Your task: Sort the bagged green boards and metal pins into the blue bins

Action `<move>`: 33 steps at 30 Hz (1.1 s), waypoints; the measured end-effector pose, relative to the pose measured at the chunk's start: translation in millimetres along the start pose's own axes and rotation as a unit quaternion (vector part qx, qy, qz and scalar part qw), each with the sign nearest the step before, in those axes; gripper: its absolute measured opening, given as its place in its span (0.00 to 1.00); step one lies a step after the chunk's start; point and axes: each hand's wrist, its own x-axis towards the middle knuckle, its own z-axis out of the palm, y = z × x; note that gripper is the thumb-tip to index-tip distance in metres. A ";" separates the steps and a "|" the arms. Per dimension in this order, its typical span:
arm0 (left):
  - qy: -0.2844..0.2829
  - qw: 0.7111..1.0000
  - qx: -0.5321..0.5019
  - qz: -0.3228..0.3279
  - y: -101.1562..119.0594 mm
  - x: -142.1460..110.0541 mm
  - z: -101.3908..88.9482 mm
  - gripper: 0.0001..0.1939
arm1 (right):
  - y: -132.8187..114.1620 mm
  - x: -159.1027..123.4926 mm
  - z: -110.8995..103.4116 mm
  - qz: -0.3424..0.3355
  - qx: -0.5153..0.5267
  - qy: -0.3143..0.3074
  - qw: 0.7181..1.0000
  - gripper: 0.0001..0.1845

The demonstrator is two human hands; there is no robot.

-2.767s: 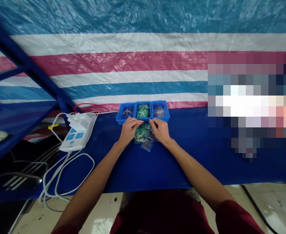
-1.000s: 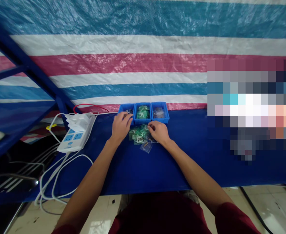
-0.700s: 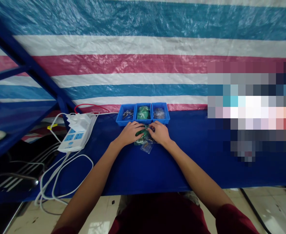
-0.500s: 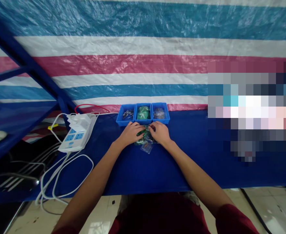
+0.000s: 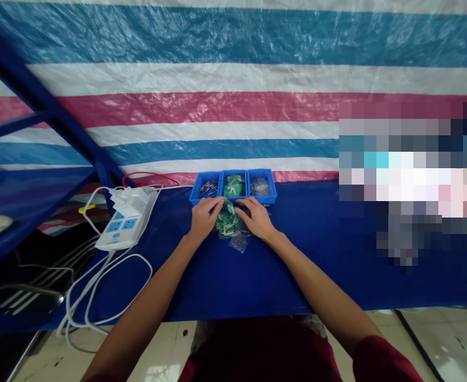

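Note:
A clear plastic bag of green and metallic small parts (image 5: 226,225) is between my hands, just in front of the blue bins. My left hand (image 5: 204,218) pinches its upper left edge between thumb and fingers. On the other side, my right hand (image 5: 257,218) has its thumb and fingers closed at the bag's upper right edge; the exact grip is partly hidden. Below them lies a small clear bag with thin brown pieces (image 5: 239,242), flat on the blue table. More small parts show near my right fingers, too small to name.
Three blue bins stand behind my hands: one with loose metal pieces (image 5: 208,188), one with green bagged parts (image 5: 234,185), one with clear bags (image 5: 259,187). A white power strip (image 5: 124,225) and looped white cables (image 5: 94,297) lie left on the blue table (image 5: 233,289).
My hands have drawn apart a little, the left one moving left. The green-filled bag between them now shows more fully and has shifted slightly left.

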 end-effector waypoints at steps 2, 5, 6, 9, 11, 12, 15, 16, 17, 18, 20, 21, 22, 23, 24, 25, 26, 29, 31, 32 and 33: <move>0.015 0.998 -0.037 -0.043 6.3 -1.4 -0.4 0.13 | -1.7 0.3 -1.0 -0.019 0.046 0.002 0.999 0.16; 0.024 0.995 -0.062 -0.071 12.3 -1.9 0.1 0.13 | -3.9 0.1 -2.4 -0.028 0.082 0.013 0.996 0.16; 0.023 0.995 -0.065 -0.073 13.3 -1.9 0.4 0.13 | -4.2 -0.2 -2.5 -0.028 0.083 0.017 0.996 0.16; 0.020 0.995 -0.069 -0.071 14.1 -2.0 1.2 0.12 | -3.8 -0.9 -1.7 -0.031 0.069 0.033 0.997 0.16; 0.021 0.995 -0.071 -0.071 13.8 -2.5 1.5 0.12 | -3.0 -1.0 -1.1 -0.042 0.053 0.049 0.996 0.15; 0.022 0.994 -0.075 -0.074 13.6 -2.8 1.7 0.12 | -2.7 -0.9 -0.9 -0.049 0.047 0.056 0.996 0.14; 0.013 0.990 -0.105 -0.091 12.4 -3.8 2.9 0.12 | -2.0 -0.3 -1.0 -0.059 0.042 0.070 0.995 0.14; 0.003 0.987 -0.126 -0.102 11.7 -3.9 3.5 0.12 | -1.9 -0.2 -1.1 -0.054 0.042 0.072 0.995 0.13; -0.009 0.982 -0.153 -0.113 11.1 -3.8 4.3 0.13 | -1.8 0.0 -1.3 -0.045 0.041 0.075 0.995 0.13; -0.022 0.975 -0.181 -0.125 10.4 -3.5 5.1 0.13 | -1.9 0.1 -1.4 -0.033 0.038 0.077 0.996 0.13; -0.047 0.961 -0.228 -0.149 9.5 -2.7 6.6 0.15 | -2.4 0.2 -1.8 -0.008 0.029 0.077 0.997 0.14; -0.055 0.955 -0.243 -0.159 9.5 -2.2 7.1 0.16 | -2.8 0.3 -2.0 0.001 0.026 0.076 0.997 0.14; -0.061 0.951 -0.255 -0.167 9.7 -1.8 7.4 0.16 | -3.4 0.3 -2.4 0.008 0.024 0.075 0.997 0.14; -0.065 0.947 -0.264 -0.173 10.1 -1.3 7.6 0.17 | -4.1 0.3 -2.8 0.011 0.023 0.075 0.997 0.14; -0.070 0.944 -0.271 -0.176 10.7 -1.0 7.6 0.17 | -4.8 0.3 -3.3 0.012 0.024 0.077 0.997 0.15; -0.077 0.942 -0.275 -0.176 11.5 -0.8 7.6 0.18 | -5.4 0.2 -3.8 0.011 0.027 0.081 0.996 0.15; -0.086 0.941 -0.277 -0.173 12.2 -0.8 7.5 0.18 | -5.8 0.1 -4.2 0.010 0.030 0.085 0.996 0.16; -0.101 0.947 -0.270 -0.144 13.6 -1.4 7.6 0.25 | -5.8 -0.4 -4.1 0.010 0.051 0.092 0.994 0.16; -0.105 0.955 -0.256 -0.104 13.3 -2.2 7.9 0.29 | -4.6 -0.7 -2.4 0.028 0.092 0.091 0.991 0.14; -0.112 0.961 -0.242 -0.078 12.7 -2.7 8.0 0.28 | -3.8 -0.7 -1.2 0.041 0.120 0.088 0.988 0.13; -0.121 0.967 -0.220 -0.051 11.7 -3.1 8.0 0.25 | -3.0 -0.7 0.2 0.053 0.150 0.084 0.984 0.13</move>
